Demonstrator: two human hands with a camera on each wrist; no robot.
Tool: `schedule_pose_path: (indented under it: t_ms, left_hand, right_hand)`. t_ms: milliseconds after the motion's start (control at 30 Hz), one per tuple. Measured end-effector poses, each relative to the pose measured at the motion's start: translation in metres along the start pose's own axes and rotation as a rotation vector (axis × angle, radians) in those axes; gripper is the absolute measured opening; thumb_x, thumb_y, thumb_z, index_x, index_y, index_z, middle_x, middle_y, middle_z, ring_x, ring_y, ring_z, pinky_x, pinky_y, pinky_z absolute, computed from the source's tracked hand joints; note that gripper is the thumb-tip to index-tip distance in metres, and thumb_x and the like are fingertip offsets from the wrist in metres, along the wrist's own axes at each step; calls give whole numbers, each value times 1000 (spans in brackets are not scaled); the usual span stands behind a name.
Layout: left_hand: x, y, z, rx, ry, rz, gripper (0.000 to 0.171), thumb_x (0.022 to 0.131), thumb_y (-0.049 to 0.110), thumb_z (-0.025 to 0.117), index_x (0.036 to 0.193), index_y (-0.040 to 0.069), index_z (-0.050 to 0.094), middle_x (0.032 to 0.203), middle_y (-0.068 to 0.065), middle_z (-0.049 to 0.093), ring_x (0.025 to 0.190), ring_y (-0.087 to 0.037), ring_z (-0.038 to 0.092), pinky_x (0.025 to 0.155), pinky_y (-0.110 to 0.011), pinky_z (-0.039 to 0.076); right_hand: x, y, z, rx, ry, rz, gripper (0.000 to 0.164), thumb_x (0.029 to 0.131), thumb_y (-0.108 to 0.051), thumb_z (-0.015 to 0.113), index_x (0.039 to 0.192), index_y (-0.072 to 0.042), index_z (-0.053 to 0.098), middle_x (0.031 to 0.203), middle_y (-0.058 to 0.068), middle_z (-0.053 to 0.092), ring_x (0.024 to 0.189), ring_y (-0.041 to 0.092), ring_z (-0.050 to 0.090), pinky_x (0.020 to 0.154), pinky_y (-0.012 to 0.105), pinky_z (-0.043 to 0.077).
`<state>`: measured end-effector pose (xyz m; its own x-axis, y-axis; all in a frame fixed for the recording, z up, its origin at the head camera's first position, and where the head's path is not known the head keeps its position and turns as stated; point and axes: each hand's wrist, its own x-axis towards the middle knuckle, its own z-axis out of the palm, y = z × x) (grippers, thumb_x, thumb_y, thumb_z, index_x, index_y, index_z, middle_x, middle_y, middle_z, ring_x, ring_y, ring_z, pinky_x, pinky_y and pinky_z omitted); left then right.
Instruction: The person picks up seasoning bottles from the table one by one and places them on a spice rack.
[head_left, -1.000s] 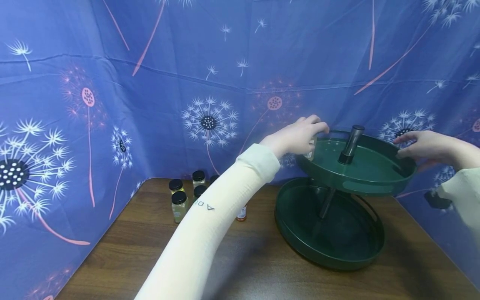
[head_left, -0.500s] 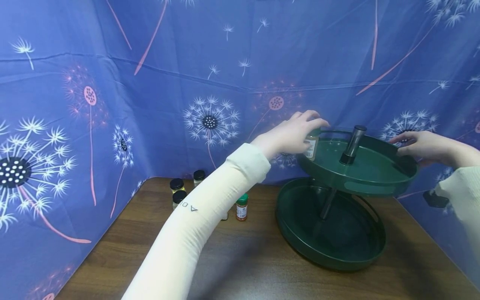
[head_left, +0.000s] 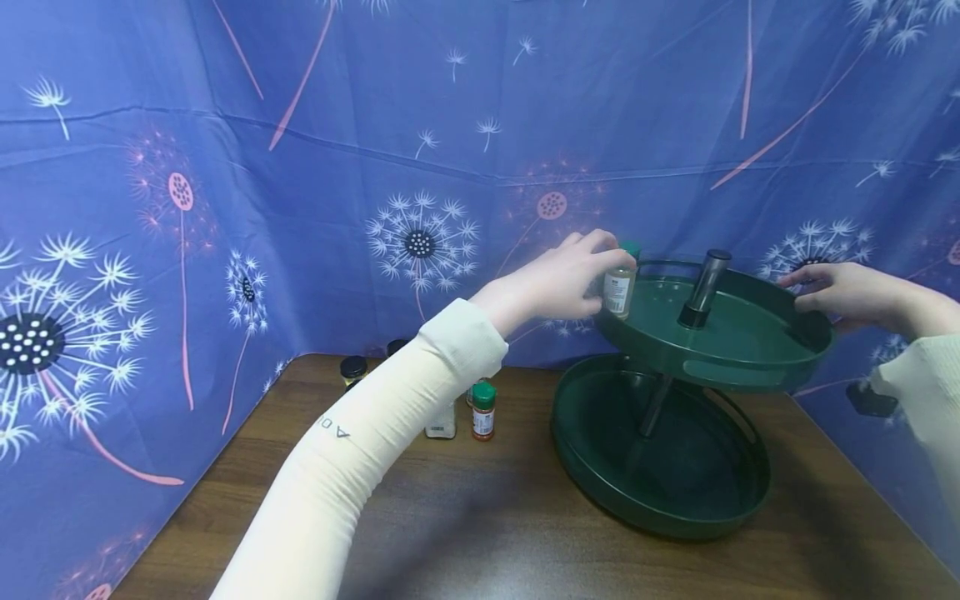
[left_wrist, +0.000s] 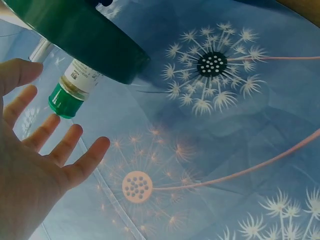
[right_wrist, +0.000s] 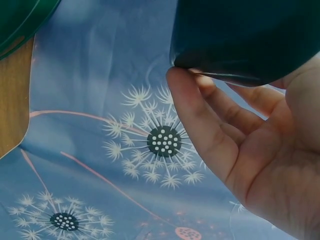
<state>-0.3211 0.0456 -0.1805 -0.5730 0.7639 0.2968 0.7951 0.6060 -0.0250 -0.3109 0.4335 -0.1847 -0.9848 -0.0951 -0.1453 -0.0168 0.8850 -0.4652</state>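
Much blue cloth (head_left: 345, 92) backs the wooden table (head_left: 517, 525), left hand (head_left: 551, 282) splayed, right hand (head_left: 866, 293) gripping the upper tray (head_left: 750, 327)

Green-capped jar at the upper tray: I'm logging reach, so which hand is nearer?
Left. The left hand is beside the jar; the right hand is at the opposite side of the upper tray.

In the head view, the person's pale-sleeved left arm (head_left: 337, 450) stretches diagonally forward and to the right, ending in the left hand (head_left: 551, 283). In the left wrist view, its palm shows, with the fingers (left_wrist: 67, 143) loosely spread and gently bent. The right arm (head_left: 930, 400) enters from the right side; the right hand (head_left: 873, 296) points left, arched, some fingertips hidden from sight.
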Motion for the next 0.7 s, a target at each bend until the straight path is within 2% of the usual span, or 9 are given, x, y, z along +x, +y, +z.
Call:
schedule_pose_path:
  t_ms: [400, 700]
  left_hand:
    - [-36, -15, 8, 15, -39, -9, 57, 86, 25, 62, 138, 33, 42, 144, 2, 32, 127, -20, 35, 91, -38, 44]
    - [-64, -25, 22, 19, -68, -3, 52, 88, 28, 61, 137, 32, 44, 144, 0, 35, 126, -22, 37, 94, -42, 42]
  right_hand:
    - [-3, 6, 1, 11, 19, -5, 57, 95, -15, 43, 140, 13, 20, 120, 44, 44, 85, 29, 66, 71, 46, 55]
    - [-8, 2, 5, -7, 38, 3, 56, 95, -12, 42, 138, 15, 19, 117, 46, 44, 81, 29, 66, 69, 45, 55]
